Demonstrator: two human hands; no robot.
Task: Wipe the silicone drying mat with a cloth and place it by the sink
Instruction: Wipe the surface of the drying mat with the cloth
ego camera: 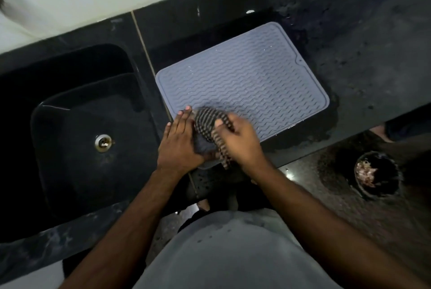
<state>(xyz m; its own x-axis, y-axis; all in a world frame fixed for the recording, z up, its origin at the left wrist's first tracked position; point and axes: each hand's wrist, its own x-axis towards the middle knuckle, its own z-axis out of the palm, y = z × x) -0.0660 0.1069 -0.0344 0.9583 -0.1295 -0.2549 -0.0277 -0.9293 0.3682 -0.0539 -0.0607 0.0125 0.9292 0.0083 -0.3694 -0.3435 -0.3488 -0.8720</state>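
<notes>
Dark speckled stone counter under dim light, black sink to your left, and you mid-wipe.

The grey silicone drying mat lies flat just beside the sink, its near-left corner overhanging the counter edge; its wavy ridges and raised rim carry glints of water toward the far side, so most of the wiping looks undone. Your right hand curls around the bunched striped cloth, soft against the ribbed rubber, while your left hand lies flat with fingers straight, pressing that corner. Placement looks nearly settled; drying is what remains.
</notes>
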